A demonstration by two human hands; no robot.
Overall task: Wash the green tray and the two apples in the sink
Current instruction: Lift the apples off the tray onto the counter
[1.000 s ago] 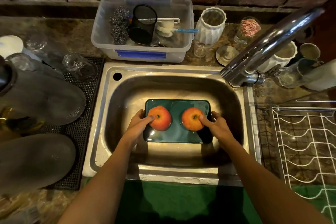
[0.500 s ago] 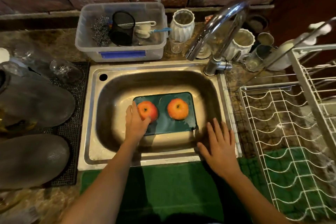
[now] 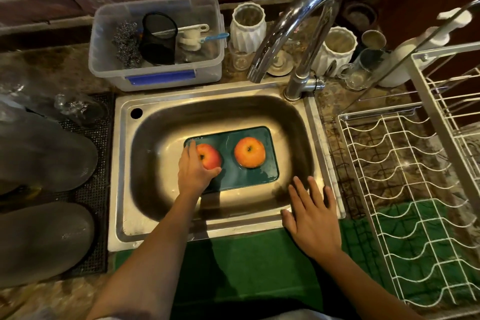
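My left hand (image 3: 193, 173) has its fingers (image 3: 192, 149) curled over the left apple (image 3: 210, 157), thumb tucked under its near side; grip unchanged from half a second ago. My right hand (image 3: 313, 218) lies flat, fingers (image 3: 315, 189) straight and spread, holding nothing, on the front right rim of the sink (image 3: 124, 163). A second ago it was pinching the right apple (image 3: 250, 152); now it has let go and pulled back, well apart from the fruit. Reading: the tray is set down, and the right hand is likely free for the tap (image 3: 293, 34), which shows no water running. Washing not yet begun, by my judgement. Count: two apples, both on one green tray (image 3: 270, 171), which rests on the sink floor. One tap. One clear bin (image 3: 155, 70) behind the sink on the counter, two white ribbed vases (image 3: 248, 26) beside it, one wire rack (image 3: 405, 176) to the right.
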